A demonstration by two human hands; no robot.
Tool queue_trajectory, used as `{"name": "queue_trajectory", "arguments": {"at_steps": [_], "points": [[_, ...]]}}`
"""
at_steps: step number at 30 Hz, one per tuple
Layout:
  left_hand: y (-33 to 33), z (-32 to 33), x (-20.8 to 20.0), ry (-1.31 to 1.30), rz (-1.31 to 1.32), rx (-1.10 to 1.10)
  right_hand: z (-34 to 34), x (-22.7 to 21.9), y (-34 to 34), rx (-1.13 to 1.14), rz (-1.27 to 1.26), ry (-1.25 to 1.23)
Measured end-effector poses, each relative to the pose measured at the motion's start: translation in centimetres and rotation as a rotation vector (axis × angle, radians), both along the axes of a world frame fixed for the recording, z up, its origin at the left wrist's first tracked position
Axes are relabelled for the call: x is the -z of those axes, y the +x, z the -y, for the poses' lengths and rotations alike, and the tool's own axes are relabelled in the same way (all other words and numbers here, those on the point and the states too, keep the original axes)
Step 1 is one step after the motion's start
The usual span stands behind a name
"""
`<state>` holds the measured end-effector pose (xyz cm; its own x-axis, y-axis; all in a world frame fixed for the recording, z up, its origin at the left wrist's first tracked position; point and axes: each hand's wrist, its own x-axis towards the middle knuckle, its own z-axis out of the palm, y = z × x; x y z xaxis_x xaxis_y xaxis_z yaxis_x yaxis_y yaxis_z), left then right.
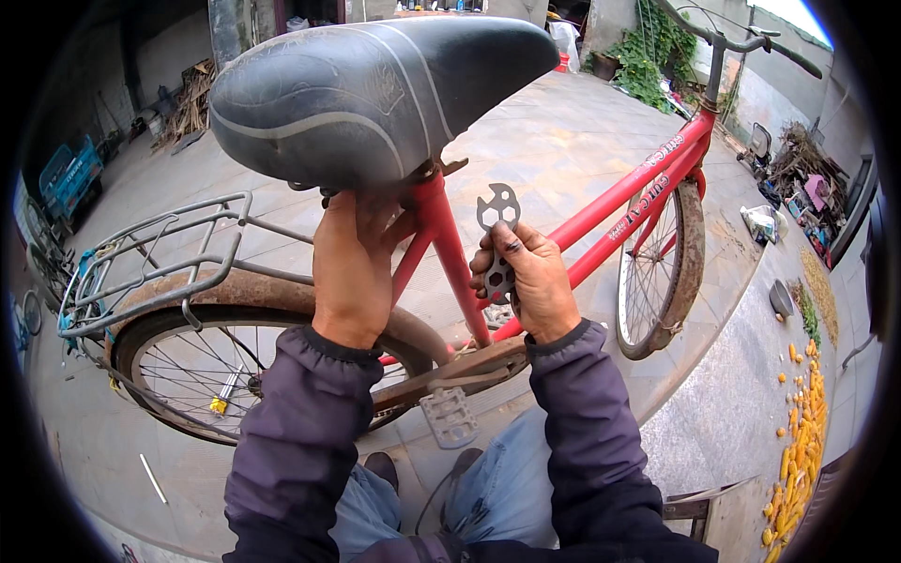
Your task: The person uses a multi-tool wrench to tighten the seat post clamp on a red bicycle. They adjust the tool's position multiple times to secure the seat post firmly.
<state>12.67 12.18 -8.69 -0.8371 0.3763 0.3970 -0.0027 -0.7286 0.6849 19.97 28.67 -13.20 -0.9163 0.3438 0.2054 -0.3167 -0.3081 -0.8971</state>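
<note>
A red bicycle [601, 207] stands before me, its front toward the upper right. In my right hand [547, 281] is a flat grey multi-hole spanner [498, 208], pinched between thumb and fingers and held upright beside the seat tube [449, 246]. My left hand [352, 272] reaches up beneath the rear of the black saddle [375, 98], close to the seat post. The saddle hides its fingertips, so what they touch does not show. Grey scuffs and pale curved lines mark the saddle.
A metal rear rack [211, 253] juts out at left above the rusty rear mudguard [188, 298]. One pedal [449, 418] hangs near my legs. Corn cobs [798, 460] lie at right on the ground. A blue cart [70, 178] stands far left; debris [802, 174] is piled at right.
</note>
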Motion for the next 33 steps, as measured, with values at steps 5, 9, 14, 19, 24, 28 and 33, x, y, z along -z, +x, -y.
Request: {"name": "queue_trajectory", "arguments": {"at_steps": [5, 9, 14, 19, 24, 28, 33], "points": [[0.1, 0.2, 0.0, -0.022, -0.109, 0.034, 1.0, 0.6, -0.7, 0.034, -0.012, -0.04], [0.4, -0.6, -0.5, -0.043, -0.04, -0.059, 1.1, 1.4, -0.1, 0.043, 0.01, 0.006], [-0.2, -0.2, -0.1, -0.044, -0.1, -0.016, 0.6, 1.0, 0.4, 0.086, 0.009, 0.049], [0.1, -0.5, -0.3, -0.055, -0.027, -0.115, 0.0, -1.6, 1.4, 0.099, -0.013, 0.263], [-0.1, -0.5, -0.4, -0.048, -0.056, -0.101, 0.6, -3.6, 0.4, 0.022, -0.037, 0.494], [-0.5, -0.3, -0.1, -0.026, -0.104, -0.043, 2.0, -4.2, -0.2, 0.006, -0.007, 0.469], [-0.2, -0.5, -0.3, -0.002, -0.041, -0.073, 3.2, -3.6, -0.7, 0.041, 0.003, 0.416]]}}
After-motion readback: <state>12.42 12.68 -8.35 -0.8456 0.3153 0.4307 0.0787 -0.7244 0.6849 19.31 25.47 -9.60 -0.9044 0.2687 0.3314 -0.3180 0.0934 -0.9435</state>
